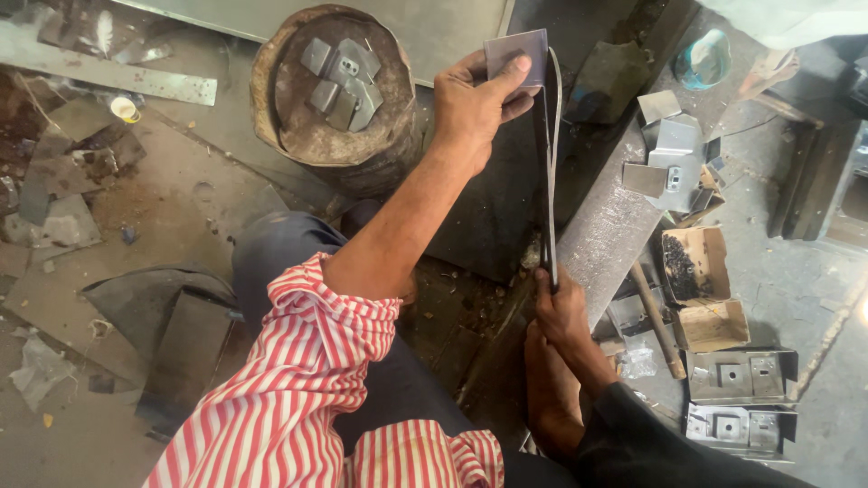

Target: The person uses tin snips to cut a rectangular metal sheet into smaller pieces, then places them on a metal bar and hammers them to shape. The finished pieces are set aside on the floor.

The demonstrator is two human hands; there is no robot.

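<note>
The left hand (pixel 475 99) pinches a small square metal plate (pixel 517 54) between thumb and fingers, against the top of a long thin metal strip (pixel 551 154) standing upright. The right hand (pixel 561 312) is closed around the strip's lower end. Beside the left hand, a round drum (pixel 334 99) carries several plates (pixel 344 79) on top.
</note>
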